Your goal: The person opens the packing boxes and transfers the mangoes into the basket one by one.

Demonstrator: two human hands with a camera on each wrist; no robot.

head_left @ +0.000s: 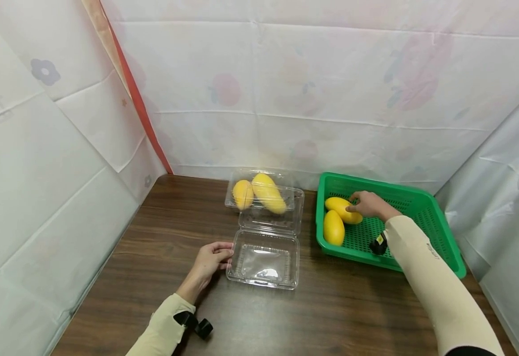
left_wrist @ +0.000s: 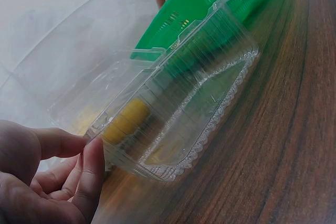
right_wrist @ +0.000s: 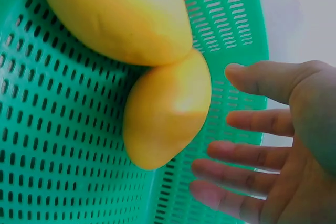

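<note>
My left hand (head_left: 209, 261) pinches the left rim of a clear plastic clamshell box (left_wrist: 210, 85), whose lid is folded back. In the head view the box's tray (head_left: 265, 262) lies on the table with nothing in it. Over the green basket (head_left: 442, 225) at the right, my right hand (right_wrist: 294, 145) has its fingers spread apart. It is nearest to one yellow mango (right_wrist: 168, 114); in the right wrist view a gap shows between the fingertips and the fruit. A second mango (head_left: 333, 228) lies against the first in the basket.
Behind the open box, another clear clamshell box (head_left: 234, 200) holds yellow mangoes (head_left: 265, 190); the folded-back lid (head_left: 277, 217) reaches its front. Wrapped sheeting (head_left: 286, 74) stands at the back and both sides of the brown wooden table (head_left: 161, 237).
</note>
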